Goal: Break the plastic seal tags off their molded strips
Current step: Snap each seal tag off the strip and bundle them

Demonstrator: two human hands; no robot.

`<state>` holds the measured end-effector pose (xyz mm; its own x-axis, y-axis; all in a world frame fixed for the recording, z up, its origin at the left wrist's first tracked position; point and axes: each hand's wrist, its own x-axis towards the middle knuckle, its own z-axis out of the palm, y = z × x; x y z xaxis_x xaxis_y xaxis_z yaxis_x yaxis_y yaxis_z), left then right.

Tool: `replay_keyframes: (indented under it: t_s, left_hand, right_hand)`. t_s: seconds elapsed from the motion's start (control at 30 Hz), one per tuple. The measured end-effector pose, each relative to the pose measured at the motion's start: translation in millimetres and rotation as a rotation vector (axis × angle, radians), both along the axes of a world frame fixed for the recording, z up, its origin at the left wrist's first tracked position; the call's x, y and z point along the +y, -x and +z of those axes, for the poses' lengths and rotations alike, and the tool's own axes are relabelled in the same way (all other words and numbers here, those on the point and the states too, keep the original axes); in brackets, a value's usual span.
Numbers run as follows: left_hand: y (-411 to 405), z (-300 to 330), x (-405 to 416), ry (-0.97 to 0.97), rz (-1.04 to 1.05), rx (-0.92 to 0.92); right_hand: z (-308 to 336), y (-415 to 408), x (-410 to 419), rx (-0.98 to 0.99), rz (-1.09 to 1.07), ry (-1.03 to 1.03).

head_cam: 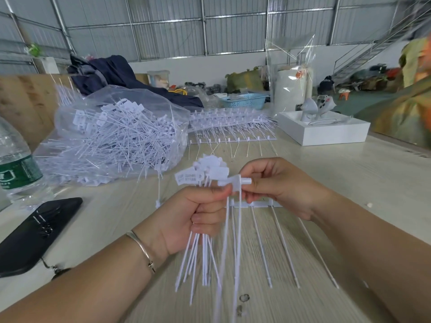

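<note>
My left hand [196,215] grips a bundle of loose white seal tags [205,173]; their flat heads fan out above the fist and their thin tails hang below it. My right hand [277,185] pinches the molded strip [238,183] at its stub end, thumb and fingers closed on it, right beside the left fist. The rest of that strip [263,203] runs under my right hand, with several tag tails still joined to it and lying toward me on the table.
A clear bag of loose tags [116,134] lies at the left, a stack of whole strips [231,120] behind. A water bottle [16,169] and a black phone [35,231] sit at left. A white box [326,129] stands at right, beside another person's sleeve [405,108].
</note>
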<state>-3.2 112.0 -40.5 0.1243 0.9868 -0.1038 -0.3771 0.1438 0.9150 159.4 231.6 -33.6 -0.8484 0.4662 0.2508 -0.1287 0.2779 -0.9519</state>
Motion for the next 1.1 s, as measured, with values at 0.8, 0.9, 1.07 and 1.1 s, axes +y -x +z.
replay_keyframes:
  t_s: [0.8,0.9,1.07,1.1]
  left_hand:
    - [-6.8,0.3,5.7,-0.072,0.343,0.148]
    - [-4.7,-0.3,6.1,-0.088,0.406,0.169]
    - [-0.6,1.1,4.7,-0.103,0.374,0.209]
    - [0.1,1.9,4.2,-0.103,0.356,0.235]
  right_hand:
    - [4.3,-0.5,1.9,0.083,-0.032,0.256]
    - [3.7,0.0,1.4,0.069,-0.036,0.280]
    - [4.0,2.0,-0.6,0.034,-0.060,0.262]
    - [4.8,1.5,-0.4,0.028,-0.056,0.265]
